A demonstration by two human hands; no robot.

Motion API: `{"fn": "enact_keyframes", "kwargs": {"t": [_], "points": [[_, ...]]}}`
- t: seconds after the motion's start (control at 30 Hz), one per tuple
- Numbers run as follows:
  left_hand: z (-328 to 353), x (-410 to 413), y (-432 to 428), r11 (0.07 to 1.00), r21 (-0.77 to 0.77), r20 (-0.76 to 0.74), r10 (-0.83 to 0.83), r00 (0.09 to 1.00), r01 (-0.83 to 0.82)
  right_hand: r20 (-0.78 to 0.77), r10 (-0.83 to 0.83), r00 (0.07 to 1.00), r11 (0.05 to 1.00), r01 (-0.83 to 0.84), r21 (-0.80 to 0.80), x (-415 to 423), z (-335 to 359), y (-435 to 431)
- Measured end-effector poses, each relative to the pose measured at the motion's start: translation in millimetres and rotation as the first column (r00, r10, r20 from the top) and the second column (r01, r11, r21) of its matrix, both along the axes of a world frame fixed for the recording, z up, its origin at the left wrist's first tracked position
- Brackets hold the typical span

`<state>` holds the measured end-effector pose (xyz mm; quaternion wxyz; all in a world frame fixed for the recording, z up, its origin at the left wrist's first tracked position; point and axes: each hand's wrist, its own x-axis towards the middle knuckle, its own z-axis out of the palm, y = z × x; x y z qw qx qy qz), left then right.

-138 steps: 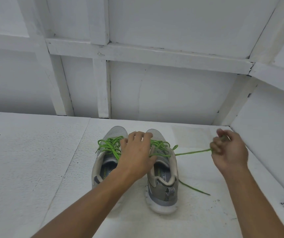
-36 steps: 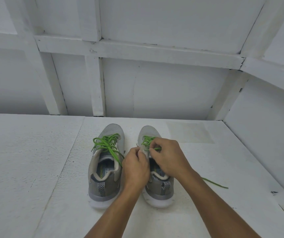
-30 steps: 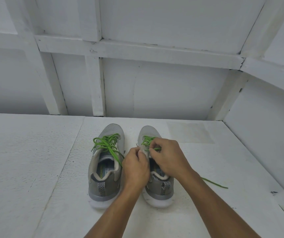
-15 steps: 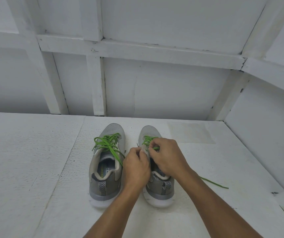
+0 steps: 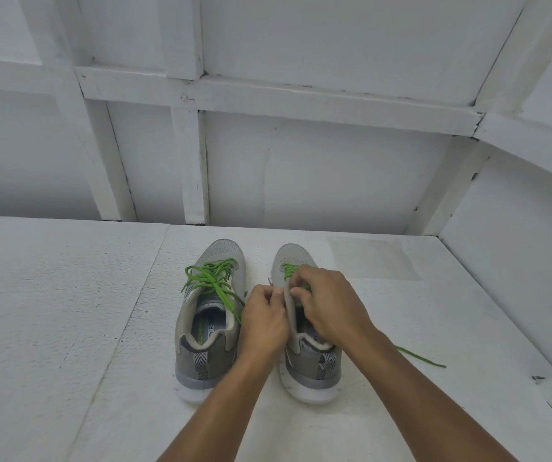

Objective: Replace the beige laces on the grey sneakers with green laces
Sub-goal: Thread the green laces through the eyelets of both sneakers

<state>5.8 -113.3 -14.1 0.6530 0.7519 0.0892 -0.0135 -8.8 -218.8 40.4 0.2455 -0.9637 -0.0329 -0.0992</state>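
Two grey sneakers stand side by side on the white bench point(image 5: 68, 311), toes toward 12 o'clock and heels toward you. The left sneaker point(image 5: 198, 361) sits at 9 o'clock of the right sneaker point(image 5: 293, 255). It carries a green lace point(image 5: 213, 281) criss-crossed over its tongue, with one strand trailing down toward 5 o'clock across the collar. Both your hands meet over the right sneaker. Your left grip point(image 5: 264, 323) is clenched, thumb and fingers pinching the shoe's upper at the 9 o'clock edge of its opening. Your right grip point(image 5: 329, 306) is curled over the tongue, fingertips pinching the second green lace point(image 5: 289, 270), which shows threaded near the toe. A loose lace end point(image 5: 421, 357) lies on the bench toward 4 o'clock of that sneaker, emerging from under your right forearm.
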Motion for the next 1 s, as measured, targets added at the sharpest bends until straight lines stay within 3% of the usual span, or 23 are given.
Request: {"fn": "enact_keyframes", "kwargs": {"t": [0.1, 0.17, 0.27, 0.37, 0.47, 0.53, 0.57, 0.6, 0.63, 0.67, 0.7, 0.73, 0.77, 0.83, 1.0], "points": [[12.2, 2.7, 1.1, 0.992, 0.030, 0.110, 0.116, 0.987, -0.120, 0.052, 0.032, 0.998, 0.999, -0.031, -0.033, -1.7, -1.1, -9.0], [26.0, -0.1, 3.7, 0.977, -0.040, 0.247, 0.215, 0.945, -0.211, 0.065, 0.016, 0.998, 0.999, -0.013, -0.045, -3.6, -3.7, -21.3], [57.2, -1.6, 13.6, 0.933, -0.269, 0.313, 0.320, 0.894, -0.239, 0.004, -0.063, 0.998, 0.998, 0.063, 0.006, -9.2, -11.5, -43.8], [98.7, 13.5, 42.1, 0.799, -0.560, 0.293, 0.437, 0.850, -0.217, -0.074, -0.125, 0.989, 0.984, 0.133, 0.122, -17.6, -21.4, -61.2], [132.6, 33.4, 76.0, 0.735, -0.647, 0.322, 0.505, 0.801, -0.204, -0.135, -0.144, 0.980, 0.963, 0.170, 0.207, -23.5, -28.8, -71.2], [136.6, 41.6, 81.4, 0.826, -0.530, 0.351, 0.419, 0.837, -0.191, -0.163, -0.147, 0.976, 0.954, 0.183, 0.236, -24.7, -31.3, -73.1], [132.6, 43.6, 77.2, 0.908, -0.384, 0.359, 0.314, 0.879, -0.167, -0.170, -0.143, 0.975, 0.953, 0.182, 0.243, -24.5, -31.8, -73.0], [125.1, 43.1, 69.3, 0.983, -0.155, 0.337, 0.143, 0.930, -0.095, -0.173, -0.134, 0.976, 0.953, 0.175, 0.247, -23.5, -32.1, -72.4], [113.6, 40.6, 59.6, 0.988, 0.144, 0.247, -0.086, 0.965, 0.051, -0.175, -0.120, 0.977, 0.956, 0.161, 0.246, -22.2, -32.0, -71.6], [100.4, 37.3, 49.7, 0.865, 0.443, 0.088, -0.305, 0.948, 0.237, -0.172, -0.102, 0.980, 0.960, 0.142, 0.241, -20.6, -31.6, -70.6], [86.8, 33.8, 41.4, 0.651, 0.655, -0.076, -0.447, 0.891, 0.383, -0.167, -0.082, 0.983, 0.963, 0.121, 0.239, -19.0, -30.8, -69.8], [76.6, 30.5, 35.1, 0.452, 0.768, -0.189, -0.515, 0.836, 0.453, -0.159, -0.061, 0.985, 0.964, 0.100, 0.248, -17.0, -30.1, -69.0], [70.5, 28.3, 31.4, 0.330, 0.816, -0.246, -0.545, 0.802, 0.474, -0.153, -0.043, 0.987, 0.960, 0.083, 0.268, -15.3, -29.4, -68.5], [68.2, 29.5, 31.7, 0.266, 0.841, -0.266, -0.553, 0.790, 0.470, -0.145, -0.020, 0.989, 0.949, 0.064, 0.308, -13.4, -27.9, -68.3], [84.7, 39.4, 50.5, 0.249, 0.883, -0.230, -0.510, 0.829, 0.398, -0.121, -0.050, 0.991, 0.942, 0.087, 0.323, -12.1, -25.5, -71.4]]}}
